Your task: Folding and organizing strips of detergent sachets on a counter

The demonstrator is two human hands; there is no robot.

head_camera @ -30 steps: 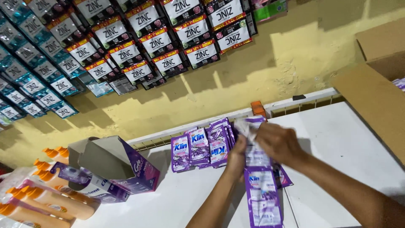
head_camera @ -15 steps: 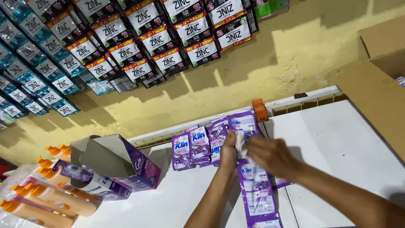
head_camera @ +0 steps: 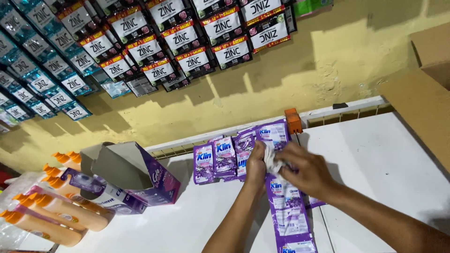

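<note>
Both hands on the purple sachet strip (head_camera: 287, 213), working at its top end near the back rail (head_camera: 337, 110) of the white shelf (head_camera: 384, 159); my left hand (head_camera: 256, 165) is closed in a pinch on the upper edge, my right hand (head_camera: 304, 171) is curled over a bunched, whitish bit of the strip just beside it, fingers closed on it; the rest of the strip trails down the shelf toward me, flat, sachets joined end to end. Handling judgement: light, limp film, glossy so likely slippery; it will fold and swing rather than hold shape; best grip is on the flat sealed seams between sachets, not the filled pouches, which could burst if squeezed hard. More purple sachets (head_camera: 220, 159) stand propped against the rail just left of my left hand; orange clip (head_camera: 294, 121) on the rail above; opened purple carton (head_camera: 136, 173) and orange-capped bottles (head_camera: 51, 206) well off to the left.
</note>
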